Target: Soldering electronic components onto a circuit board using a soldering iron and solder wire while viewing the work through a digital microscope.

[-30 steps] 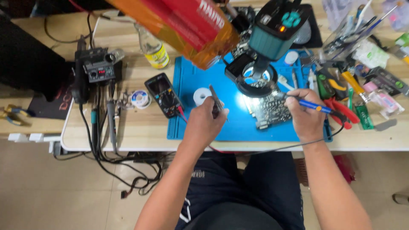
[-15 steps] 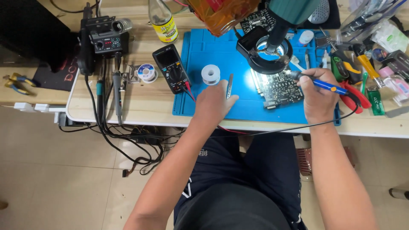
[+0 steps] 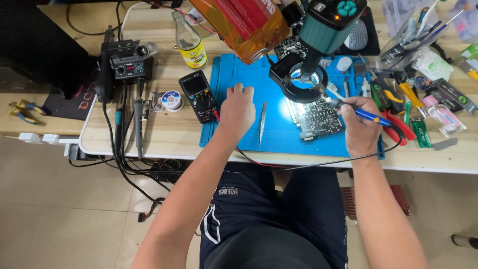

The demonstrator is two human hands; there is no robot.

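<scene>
The person sits at a wooden tabletop [image 3: 164, 134] with a blue mat [image 3: 279, 134] laid across it. The right hand [image 3: 362, 127] grips a soldering iron [image 3: 359, 112] with a blue and yellow handle, fingers closed around it like a pen, its tip pointing up and left toward the circuit board [image 3: 314, 119]. The board lies on the mat just under the ring light [image 3: 298, 79] of a teal microscope [image 3: 326, 22], touching or almost touching the right hand. The iron's black cord [image 3: 318, 162] trails off the tabletop's front edge.

The left hand [image 3: 237, 112] lies palm down on the mat, fingers loosely curled and holding nothing. Tweezers [image 3: 262, 122] lie on the mat just beside it, on its right. A black multimeter [image 3: 198, 95] sits just left of that hand, at the mat's edge, with a solder spool [image 3: 172, 99] further left. A soldering station [image 3: 124, 62] stands at the far left, and a glass bottle [image 3: 189, 42] with a yellow label is behind the meter. An orange box [image 3: 244, 22] juts in from above. Pliers and cutters [image 3: 398, 107] crowd the tabletop to the right of the mat.
</scene>
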